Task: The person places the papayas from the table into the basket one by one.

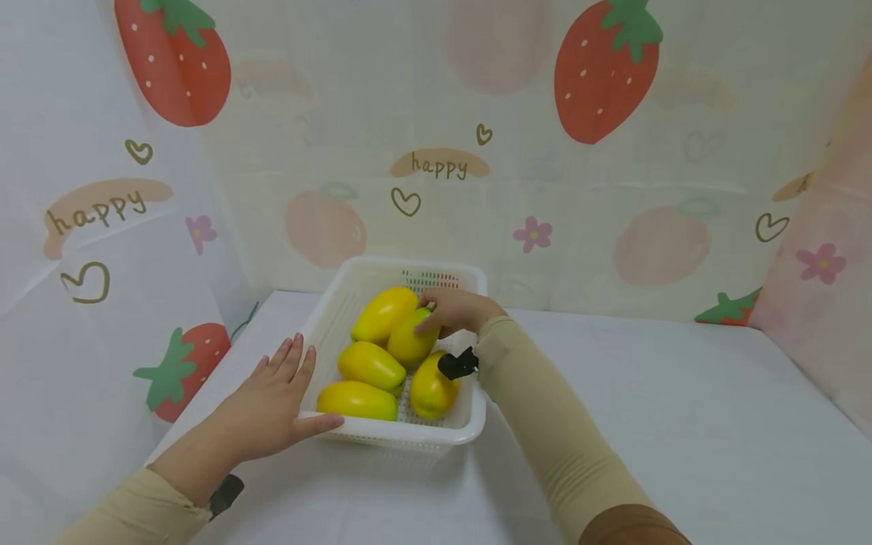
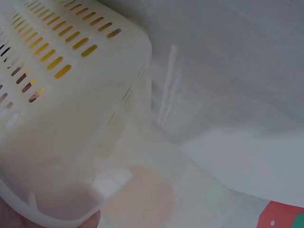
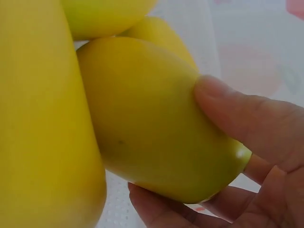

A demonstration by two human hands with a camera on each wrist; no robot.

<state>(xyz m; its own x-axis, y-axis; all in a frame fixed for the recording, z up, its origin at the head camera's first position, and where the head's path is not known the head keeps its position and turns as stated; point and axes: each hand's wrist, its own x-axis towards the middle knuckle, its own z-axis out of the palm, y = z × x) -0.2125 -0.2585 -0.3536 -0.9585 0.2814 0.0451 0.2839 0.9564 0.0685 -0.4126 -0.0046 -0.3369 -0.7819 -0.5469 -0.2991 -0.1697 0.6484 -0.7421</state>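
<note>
A white plastic basket (image 1: 470, 430) with slotted walls holds several yellow mangoes with greenish tips, among them one at the front left (image 1: 357, 400) and one at the front right (image 1: 433, 390). Inside its far right part, my right hand (image 1: 458, 310) grips a mango (image 1: 411, 341) by the greenish end. The right wrist view shows the thumb on one side of this mango (image 3: 152, 123) and fingers on the other; it touches neighbouring mangoes. At the near left corner my left hand (image 1: 272, 401) rests on the basket rim, fingers straight and spread. Its palm side is hidden.
The basket stands on a white-covered table (image 1: 681, 409). Behind it hangs a fabric backdrop (image 1: 545, 189) printed with strawberries and hearts, with side panels at left and right. A dark wrist-camera piece (image 1: 459, 364) overhangs the basket's right side.
</note>
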